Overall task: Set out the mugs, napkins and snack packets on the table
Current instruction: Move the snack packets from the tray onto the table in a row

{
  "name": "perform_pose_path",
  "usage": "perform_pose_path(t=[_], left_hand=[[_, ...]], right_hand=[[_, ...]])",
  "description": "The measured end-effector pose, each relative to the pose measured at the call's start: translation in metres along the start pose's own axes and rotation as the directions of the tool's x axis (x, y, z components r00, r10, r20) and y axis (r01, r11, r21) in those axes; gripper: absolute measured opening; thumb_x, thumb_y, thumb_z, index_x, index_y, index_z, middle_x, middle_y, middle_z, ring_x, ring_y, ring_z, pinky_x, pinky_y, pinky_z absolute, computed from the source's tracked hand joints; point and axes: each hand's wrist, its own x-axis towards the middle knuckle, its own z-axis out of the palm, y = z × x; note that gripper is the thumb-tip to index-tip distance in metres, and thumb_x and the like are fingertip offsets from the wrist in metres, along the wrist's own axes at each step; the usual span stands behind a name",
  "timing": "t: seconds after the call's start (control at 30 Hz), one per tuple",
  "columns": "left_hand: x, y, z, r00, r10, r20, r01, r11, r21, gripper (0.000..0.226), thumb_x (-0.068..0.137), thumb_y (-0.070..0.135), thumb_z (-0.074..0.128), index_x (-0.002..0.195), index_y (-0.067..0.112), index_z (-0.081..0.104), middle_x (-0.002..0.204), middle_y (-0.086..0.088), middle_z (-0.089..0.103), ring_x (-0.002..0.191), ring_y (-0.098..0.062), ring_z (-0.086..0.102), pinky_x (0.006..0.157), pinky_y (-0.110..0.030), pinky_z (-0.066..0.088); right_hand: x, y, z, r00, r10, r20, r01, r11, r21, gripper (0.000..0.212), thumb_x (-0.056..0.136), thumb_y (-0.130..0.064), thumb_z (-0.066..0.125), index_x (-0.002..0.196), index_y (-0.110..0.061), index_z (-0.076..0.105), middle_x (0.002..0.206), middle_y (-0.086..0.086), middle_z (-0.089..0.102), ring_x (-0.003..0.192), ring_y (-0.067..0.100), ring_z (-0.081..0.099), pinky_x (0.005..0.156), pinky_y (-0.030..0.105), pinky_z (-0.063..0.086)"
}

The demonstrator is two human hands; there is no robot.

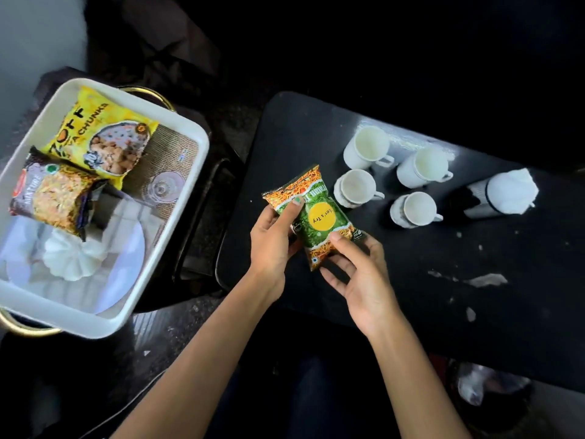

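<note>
Filling the right half of the view, a black desk [411, 280] with a glossy, scuffed top carries white specks and smears; around it the room is dark, with a dim speckled floor below. To the left, apart from the desk, a white rectangular tray [177, 198] with brass handles rests on a dark stand.

Three snack packets show in all. Two lie in the tray: a yellow packet [104, 134] toward the far end and a dark purple packet [53, 198] overlapping its near edge. Also in the tray are a white plate [126, 267], a pleated white napkin [74, 258] on it, and a clear glass [163, 186] lying over a woven mat.

Four white mugs [367, 150] stand upright in a loose cluster on the desk, handles pointing right. Just to their right a steel holder [481, 201] lies tipped with white napkins [512, 191] stuffed in it.

The third, a green and orange packet [316, 217], is held over the desk's left end: the left hand [272, 245] grips its upper left edge, the right hand [357, 270] pinches its lower right.
</note>
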Motion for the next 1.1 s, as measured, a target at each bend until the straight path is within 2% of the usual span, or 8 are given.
perform_pose_path(t=[0.1,0.23,0.4,0.57,0.7,0.87,0.97,1.1], left_hand=[[-0.001,-0.009,0.004,0.999,-0.025,0.035,0.023,0.998,0.062,0.009,0.090,0.029,0.062,0.094,0.028,0.070,0.097,0.004,0.076,0.089,-0.011,0.072,0.076,-0.030,0.056],[0.001,-0.025,0.008,0.989,-0.082,0.122,0.058,0.980,0.191,0.022,0.090,0.037,0.058,0.102,0.024,0.071,0.103,-0.003,0.075,0.096,-0.020,0.071,0.083,-0.038,0.056],[0.001,-0.045,0.016,0.961,-0.173,0.216,0.070,0.907,0.415,0.038,0.094,0.046,0.046,0.111,0.022,0.069,0.108,-0.001,0.073,0.101,-0.016,0.069,0.092,-0.037,0.052],[0.001,-0.062,0.016,0.974,-0.167,0.153,0.063,0.849,0.525,0.037,0.095,0.047,0.046,0.118,0.025,0.064,0.119,0.008,0.067,0.112,-0.007,0.060,0.099,-0.030,0.044],[-0.002,-0.075,0.013,0.997,-0.057,0.048,0.027,0.872,0.488,0.020,0.095,0.035,0.054,0.111,0.024,0.060,0.097,0.014,0.064,0.073,0.017,0.061,0.059,-0.002,0.043],[-0.001,-0.087,0.006,0.996,0.068,-0.050,-0.029,0.832,0.553,0.020,0.095,0.032,0.053,0.109,0.023,0.064,0.091,0.002,0.068,0.083,-0.008,0.063,0.076,-0.026,0.047],[0.006,-0.089,0.003,0.997,0.073,0.006,-0.060,0.770,0.635,0.032,0.095,0.028,0.052,0.126,0.022,0.058,0.115,-0.007,0.063,0.109,-0.020,0.059,0.096,-0.040,0.048],[0.015,-0.091,-0.001,0.987,0.131,0.095,-0.157,0.642,0.750,0.039,0.096,0.025,0.049,0.134,0.024,0.052,0.126,-0.002,0.057,0.122,-0.015,0.049,0.103,-0.041,0.043]], right_hand=[[-0.003,0.004,-0.018,1.000,0.028,-0.004,-0.028,0.999,0.028,0.069,0.056,-0.039,0.079,0.118,-0.024,0.052,0.116,0.001,0.067,0.109,0.020,0.063,0.086,0.041,0.054],[-0.003,0.013,-0.034,0.999,0.031,-0.025,-0.035,0.982,-0.184,0.057,0.058,-0.050,0.078,0.104,-0.021,0.061,0.110,-0.002,0.069,0.106,0.013,0.063,0.081,0.034,0.052],[0.004,0.025,-0.051,0.999,-0.043,-0.024,0.036,0.972,-0.234,0.051,0.071,-0.026,0.079,0.116,-0.026,0.053,0.112,-0.005,0.068,0.102,0.010,0.065,0.079,0.029,0.048],[0.012,0.035,-0.063,0.998,-0.043,-0.040,0.032,0.970,-0.240,0.054,0.069,-0.018,0.081,0.117,-0.017,0.056,0.104,-0.001,0.071,0.096,0.013,0.068,0.082,0.028,0.052],[0.022,0.043,-0.060,0.996,-0.058,-0.067,0.039,0.963,-0.265,0.057,0.064,-0.022,0.085,0.111,-0.019,0.054,0.103,0.001,0.068,0.086,0.005,0.067,0.068,0.014,0.052],[0.035,0.055,-0.050,0.993,-0.097,-0.062,0.068,0.929,-0.364,0.057,0.061,-0.030,0.086,0.105,-0.028,0.049,0.100,-0.007,0.064,0.083,-0.003,0.064,0.067,0.013,0.051],[0.042,0.061,-0.046,0.987,-0.152,-0.051,0.118,0.903,-0.414,0.057,0.070,-0.030,0.081,0.115,-0.028,0.047,0.099,-0.015,0.062,0.080,-0.013,0.061,0.063,0.007,0.048],[0.045,0.066,-0.047,0.982,-0.182,-0.045,0.130,0.836,-0.533,0.059,0.082,-0.039,0.068,0.133,-0.031,0.039,0.112,-0.009,0.061,0.097,0.000,0.061,0.073,0.013,0.046]])
